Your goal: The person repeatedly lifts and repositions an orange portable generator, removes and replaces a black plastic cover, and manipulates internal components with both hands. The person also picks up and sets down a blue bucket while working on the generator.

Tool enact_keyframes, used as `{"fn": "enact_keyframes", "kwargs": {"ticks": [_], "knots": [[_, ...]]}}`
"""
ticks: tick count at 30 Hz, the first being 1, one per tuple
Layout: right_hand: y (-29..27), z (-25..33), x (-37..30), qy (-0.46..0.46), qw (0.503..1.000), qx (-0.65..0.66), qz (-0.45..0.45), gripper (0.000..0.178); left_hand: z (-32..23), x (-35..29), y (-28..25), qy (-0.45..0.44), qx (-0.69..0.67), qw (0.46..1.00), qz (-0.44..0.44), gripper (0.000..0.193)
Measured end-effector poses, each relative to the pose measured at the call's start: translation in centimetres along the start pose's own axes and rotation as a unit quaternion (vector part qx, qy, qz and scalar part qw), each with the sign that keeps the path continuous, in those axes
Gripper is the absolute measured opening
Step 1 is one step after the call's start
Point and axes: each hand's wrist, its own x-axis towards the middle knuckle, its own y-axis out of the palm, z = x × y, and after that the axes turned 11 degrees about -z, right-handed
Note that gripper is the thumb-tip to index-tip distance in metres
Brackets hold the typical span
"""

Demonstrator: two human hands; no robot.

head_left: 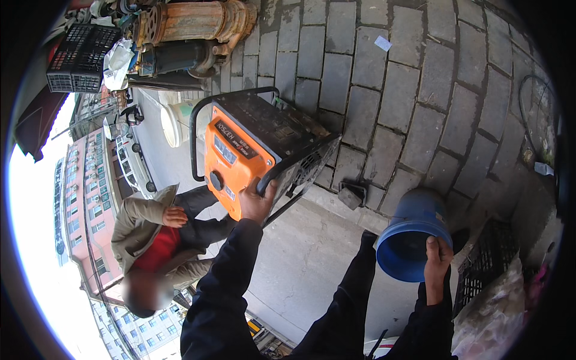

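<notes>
My left hand [258,201] is closed round the black tube frame of a portable generator [231,171] with an orange front panel and a dark top. The generator looks tilted in this view; whether it rests on the ground I cannot tell. Over on the right, my right hand [438,258] grips the rim of a blue plastic bucket [420,210], thumb on the outside. The bucket's mouth faces me, and its shadowed inside shows nothing I can make out. Between the two lies a small grey block [350,198] with a dark metal loop around it.
Rusty cylindrical machine parts [192,23] and a black plastic crate [81,57] stand at the upper left. A person in a beige jacket [135,225] is beyond the generator, near a white van [135,162]. Filled plastic bags [489,315] and a dark crate [483,258] sit at the lower right.
</notes>
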Motion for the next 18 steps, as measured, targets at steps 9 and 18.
{"fn": "enact_keyframes", "kwargs": {"ticks": [9,18], "knots": [[0.37,0.08,0.16,-0.008,1.000,0.008,0.003,0.043,0.24,0.39,-0.41,-0.016,0.009,0.999,0.040,0.039],[0.27,0.04,0.10,-0.009,1.000,-0.004,0.019,0.044,0.17,0.41,-0.50,-0.014,-0.006,0.999,0.044,0.042]]}}
